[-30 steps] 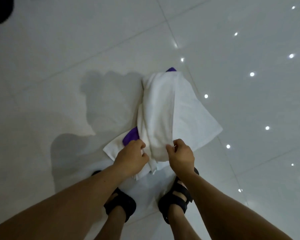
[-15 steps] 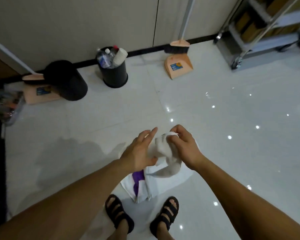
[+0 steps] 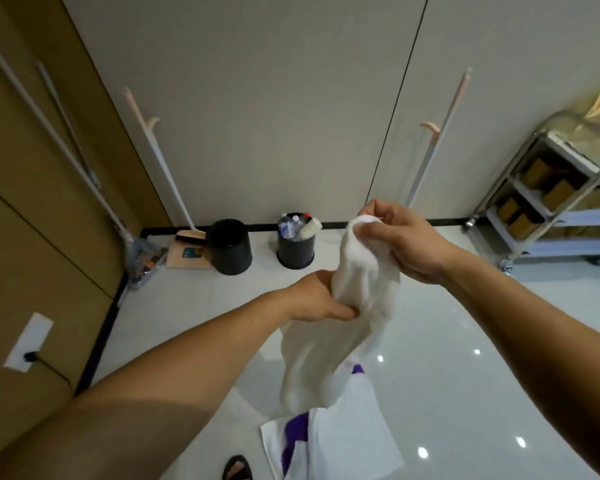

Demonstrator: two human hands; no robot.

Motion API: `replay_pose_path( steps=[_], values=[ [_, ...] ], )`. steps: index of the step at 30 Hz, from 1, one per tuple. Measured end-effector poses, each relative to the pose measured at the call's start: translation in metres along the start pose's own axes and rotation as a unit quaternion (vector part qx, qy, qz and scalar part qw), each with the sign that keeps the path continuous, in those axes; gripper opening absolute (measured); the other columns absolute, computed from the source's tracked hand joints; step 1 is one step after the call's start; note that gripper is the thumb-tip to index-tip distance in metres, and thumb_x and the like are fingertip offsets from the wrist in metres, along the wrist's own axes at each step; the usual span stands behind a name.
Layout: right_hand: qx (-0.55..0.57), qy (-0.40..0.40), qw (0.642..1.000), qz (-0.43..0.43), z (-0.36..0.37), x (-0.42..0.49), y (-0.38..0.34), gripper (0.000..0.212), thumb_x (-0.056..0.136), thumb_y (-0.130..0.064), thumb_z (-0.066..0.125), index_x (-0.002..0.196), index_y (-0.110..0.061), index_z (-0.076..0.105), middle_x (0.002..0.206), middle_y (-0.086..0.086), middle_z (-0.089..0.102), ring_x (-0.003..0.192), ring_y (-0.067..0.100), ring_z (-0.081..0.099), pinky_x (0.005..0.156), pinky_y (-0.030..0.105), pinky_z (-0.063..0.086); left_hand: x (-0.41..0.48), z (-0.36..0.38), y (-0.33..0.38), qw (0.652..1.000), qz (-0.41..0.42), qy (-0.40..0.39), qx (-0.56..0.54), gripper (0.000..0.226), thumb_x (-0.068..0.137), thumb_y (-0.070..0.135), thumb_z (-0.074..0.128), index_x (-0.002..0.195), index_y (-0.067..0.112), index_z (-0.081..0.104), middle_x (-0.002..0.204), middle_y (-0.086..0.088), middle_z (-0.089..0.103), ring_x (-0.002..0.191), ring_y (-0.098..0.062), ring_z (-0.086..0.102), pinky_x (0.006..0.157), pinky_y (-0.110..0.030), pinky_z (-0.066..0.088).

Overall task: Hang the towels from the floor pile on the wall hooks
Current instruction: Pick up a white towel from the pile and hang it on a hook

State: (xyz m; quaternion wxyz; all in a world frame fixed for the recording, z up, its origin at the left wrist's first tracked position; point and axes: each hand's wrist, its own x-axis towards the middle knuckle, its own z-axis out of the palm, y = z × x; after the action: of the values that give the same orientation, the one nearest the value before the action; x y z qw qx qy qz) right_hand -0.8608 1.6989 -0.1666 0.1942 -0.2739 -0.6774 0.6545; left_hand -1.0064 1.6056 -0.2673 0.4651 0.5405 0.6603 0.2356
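A: How many towels, and where?

B: One white towel [image 3: 343, 306], held in the air by two hands. The right hand [image 3: 404, 242] pinches its top corner; the left hand [image 3: 321, 299] grips the bunched cloth lower down. Its tail hangs over the floor pile [image 3: 340, 441], white and purple cloth.

A: And beyond?

B: Two black bins [image 3: 229, 247] [image 3: 296, 244], two dustpan handles with hooks [image 3: 152, 123] [image 3: 430, 126], one cart [image 3: 551, 195].
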Motion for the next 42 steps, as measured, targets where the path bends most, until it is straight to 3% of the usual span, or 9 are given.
replay_pose_path(
  steps=[3,9,15,19,25,30,34,37,42],
  values=[
    [-0.031,0.032,0.997,-0.055,-0.001,0.000,-0.023,0.021,0.075,-0.021,0.077,0.085,-0.019,0.058,0.074,-0.004,0.065,0.064,0.011,0.061,0.054,0.024,0.050,-0.022,-0.012,0.022,0.995,-0.032,0.078,-0.049,0.040,0.076,0.040,0.073,0.111,0.022,0.063,0.104,0.002,0.070,0.092,-0.015,0.066,0.080,-0.030,0.054],
    [-0.045,-0.067,0.995,-0.063,0.021,-0.002,-0.005,0.101,0.059,-0.033,0.090,0.144,-0.032,0.035,0.130,-0.008,0.057,0.115,0.008,0.059,0.091,0.027,0.052,-0.083,-0.068,0.079,0.897,-0.003,0.258,-0.359,0.047,0.081,0.035,0.064,0.118,0.005,0.064,0.115,-0.021,0.067,0.109,-0.036,0.062,0.101,-0.055,0.044],
    [-0.210,-0.073,0.973,-0.062,0.073,0.018,-0.018,0.013,0.083,-0.036,0.073,0.089,-0.026,0.068,0.080,-0.012,0.072,0.073,0.003,0.067,0.054,0.013,0.050,-0.153,-0.108,0.086,0.856,0.035,0.307,-0.415,0.037,0.087,0.029,0.055,0.115,0.006,0.065,0.109,-0.020,0.067,0.108,-0.037,0.061,0.102,-0.048,0.044],
    [-0.067,-0.030,0.996,-0.041,0.104,0.028,-0.080,0.020,0.081,-0.030,0.064,0.087,-0.013,0.071,0.079,0.008,0.074,0.068,0.023,0.069,0.055,0.027,0.053,-0.198,-0.125,0.064,0.844,-0.002,0.404,-0.353,0.044,0.084,0.035,0.066,0.118,0.007,0.064,0.109,-0.013,0.071,0.101,-0.031,0.067,0.091,-0.046,0.052],
    [0.129,-0.156,0.978,-0.055,0.163,0.023,-0.175,0.030,0.086,-0.020,0.053,0.110,-0.006,0.066,0.097,0.015,0.073,0.086,0.028,0.071,0.068,0.036,0.058,-0.237,-0.129,0.050,0.929,-0.072,0.287,-0.223,0.068,0.057,0.037,0.090,0.117,0.018,0.063,0.109,-0.003,0.071,0.103,-0.023,0.066,0.091,-0.043,0.052],
    [0.136,-0.174,0.965,-0.139,0.194,0.032,-0.178,0.054,0.084,-0.037,0.065,0.128,-0.007,0.058,0.121,0.016,0.066,0.110,0.033,0.064,0.093,0.047,0.052,-0.238,-0.155,0.072,0.865,0.054,0.387,-0.315,0.037,0.083,0.032,0.069,0.114,0.012,0.066,0.103,-0.012,0.070,0.097,-0.029,0.066,0.092,-0.043,0.052],
    [0.008,-0.202,0.970,-0.136,0.199,0.033,-0.117,0.066,0.065,-0.052,0.082,0.122,-0.027,0.058,0.107,-0.007,0.072,0.095,0.014,0.071,0.068,0.024,0.056,-0.252,-0.186,0.081,0.800,0.085,0.408,-0.431,0.044,0.080,0.031,0.070,0.119,0.013,0.060,0.107,-0.017,0.071,0.099,-0.036,0.067,0.093,-0.054,0.050],
    [-0.083,-0.217,0.971,-0.062,0.208,0.035,-0.083,0.064,0.055,-0.052,0.088,0.108,-0.021,0.069,0.098,-0.002,0.076,0.087,0.017,0.073,0.071,0.030,0.060,-0.261,-0.202,0.083,0.777,0.084,0.421,-0.461,0.049,0.077,0.038,0.075,0.117,0.014,0.060,0.103,-0.013,0.073,0.097,-0.031,0.069,0.090,-0.049,0.052],
    [0.067,-0.141,0.987,-0.023,0.222,0.045,-0.090,0.049,0.074,-0.034,0.079,0.113,-0.008,0.066,0.099,0.010,0.075,0.089,0.028,0.073,0.081,0.044,0.058,-0.273,-0.183,0.051,0.841,0.063,0.305,-0.443,0.058,0.076,0.030,0.076,0.125,0.006,0.056,0.120,-0.021,0.064,0.112,-0.037,0.061,0.101,-0.051,0.045]
  ],
)
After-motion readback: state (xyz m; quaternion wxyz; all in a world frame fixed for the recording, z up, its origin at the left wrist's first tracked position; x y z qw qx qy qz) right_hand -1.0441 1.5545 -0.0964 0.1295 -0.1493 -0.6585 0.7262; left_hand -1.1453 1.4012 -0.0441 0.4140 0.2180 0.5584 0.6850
